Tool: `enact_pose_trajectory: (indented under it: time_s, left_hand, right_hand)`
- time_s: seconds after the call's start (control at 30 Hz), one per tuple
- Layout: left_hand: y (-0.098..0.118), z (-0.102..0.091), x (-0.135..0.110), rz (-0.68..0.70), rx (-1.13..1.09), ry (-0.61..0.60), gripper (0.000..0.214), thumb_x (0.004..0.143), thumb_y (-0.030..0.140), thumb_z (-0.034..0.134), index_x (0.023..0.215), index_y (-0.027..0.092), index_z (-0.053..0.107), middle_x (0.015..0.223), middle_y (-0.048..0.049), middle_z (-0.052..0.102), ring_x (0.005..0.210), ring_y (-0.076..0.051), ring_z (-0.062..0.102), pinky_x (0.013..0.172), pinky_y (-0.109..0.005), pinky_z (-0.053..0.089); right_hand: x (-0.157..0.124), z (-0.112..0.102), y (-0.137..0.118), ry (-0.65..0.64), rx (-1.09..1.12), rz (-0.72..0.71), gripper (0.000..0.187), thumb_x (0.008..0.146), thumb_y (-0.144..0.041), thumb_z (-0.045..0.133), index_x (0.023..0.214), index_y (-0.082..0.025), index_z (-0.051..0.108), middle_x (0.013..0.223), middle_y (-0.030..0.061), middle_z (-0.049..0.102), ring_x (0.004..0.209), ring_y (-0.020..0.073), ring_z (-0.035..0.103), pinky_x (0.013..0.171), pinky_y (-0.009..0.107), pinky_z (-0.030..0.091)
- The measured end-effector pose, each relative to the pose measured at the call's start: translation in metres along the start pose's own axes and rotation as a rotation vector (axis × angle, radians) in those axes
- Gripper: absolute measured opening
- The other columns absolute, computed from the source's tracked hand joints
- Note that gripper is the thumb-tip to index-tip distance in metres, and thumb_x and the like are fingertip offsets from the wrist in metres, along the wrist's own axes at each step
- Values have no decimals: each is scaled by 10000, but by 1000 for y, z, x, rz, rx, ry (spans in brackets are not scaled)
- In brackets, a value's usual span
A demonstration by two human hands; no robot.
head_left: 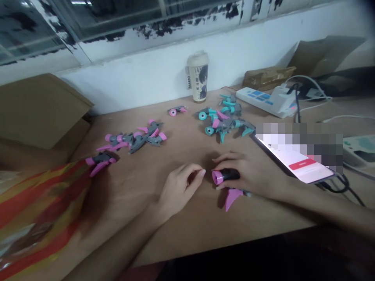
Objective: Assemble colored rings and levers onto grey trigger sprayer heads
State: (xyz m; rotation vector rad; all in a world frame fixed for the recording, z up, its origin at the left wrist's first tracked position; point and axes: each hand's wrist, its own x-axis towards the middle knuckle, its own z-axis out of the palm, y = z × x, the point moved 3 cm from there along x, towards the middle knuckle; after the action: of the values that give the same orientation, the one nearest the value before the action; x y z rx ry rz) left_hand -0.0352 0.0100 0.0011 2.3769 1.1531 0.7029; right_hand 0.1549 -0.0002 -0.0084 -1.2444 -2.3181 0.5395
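Note:
My right hand [249,173] is wrapped round a pink-and-dark-grey trigger sprayer head [218,177] low over the table. Its pink round end faces left, and a pink lever sticks out beneath my fingers. Just left of it is my left hand [181,181], fingers curled and thumb tip against the index finger; nothing shows in the pinch. More pink-and-grey sprayer heads [140,140] lie in a loose group on the left. Behind my right hand is a pile of mostly teal-and-grey sprayer heads [231,125]. A single pink one [173,112] lies near the wall.
The table [175,238] carries a lidded paper cup [200,78] by the wall. At right are a lit phone [293,158], a power strip [263,101] and cables. A cardboard box [43,113] and a red-and-yellow striped bag [43,207] are on the left.

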Motion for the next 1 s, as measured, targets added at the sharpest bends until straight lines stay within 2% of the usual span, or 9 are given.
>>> enact_pose_trajectory:
  time_s: [0.1, 0.23, 0.37, 0.47, 0.53, 0.63, 0.8, 1.0]
  left_hand:
    - [1, 1, 0, -2, -29, -11, 115, 868, 255, 510, 859, 198, 608, 682, 29, 576, 574, -88, 512, 534, -195, 402]
    - [3, 2, -3, -34, -109, -5, 114, 817, 223, 555, 716, 172, 546, 604, 49, 506, 514, -64, 456, 469, -166, 357]
    - [0, 3, -3, -73, -207, -55, 162, 785, 234, 590, 668, 165, 502, 567, 58, 473, 485, -55, 422, 456, -164, 342]
    - [-7, 3, 0, -87, -246, -125, 187, 762, 282, 625, 675, 167, 506, 564, 62, 474, 478, -53, 415, 455, -168, 338]
    - [-11, 1, 2, -78, -201, -140, 176, 728, 268, 652, 675, 170, 515, 574, 65, 490, 471, -49, 408, 455, -169, 332]
    - [-14, -2, 5, -12, -83, -117, 147, 687, 214, 670, 658, 173, 532, 593, 63, 514, 474, -47, 406, 462, -170, 332]
    - [-13, -3, 7, 114, -44, -91, 124, 727, 229, 665, 669, 176, 569, 626, 48, 518, 512, -59, 420, 479, -175, 344]
    - [-14, 1, 4, 70, -15, -63, 110, 711, 146, 636, 668, 176, 540, 640, 55, 511, 536, -58, 428, 506, -179, 341]
  right_hand:
    - [7, 1, 5, 10, 217, -35, 365, 751, -443, 654, 1082, -290, 641, 1218, 33, 586, 1076, 228, 581, 929, 390, 452]
    - [15, 3, -2, -77, 468, -92, 353, 746, -392, 673, 1082, -287, 646, 1202, 22, 594, 1097, 215, 568, 928, 356, 448]
    - [18, 2, -14, -209, 575, -144, 307, 788, -348, 643, 1077, -245, 642, 1089, 16, 635, 1012, 176, 595, 869, 293, 459]
    - [21, 3, -15, -248, 566, -172, 270, 813, -345, 617, 1059, -237, 647, 1039, 7, 650, 969, 161, 605, 829, 273, 461]
    - [23, 6, -14, -228, 511, -201, 250, 802, -354, 630, 1025, -246, 660, 1028, 4, 657, 955, 163, 607, 822, 278, 460]
    - [27, 12, -11, -122, 371, -248, 224, 764, -333, 678, 971, -246, 682, 975, 15, 672, 920, 168, 606, 816, 292, 458]
    - [23, 20, -9, 62, 312, -256, 278, 715, -324, 727, 979, -253, 675, 899, 15, 685, 880, 174, 608, 781, 308, 476]
    - [21, 20, -7, 133, 343, -232, 249, 686, -312, 751, 910, -224, 689, 823, 13, 688, 815, 166, 598, 745, 305, 479]
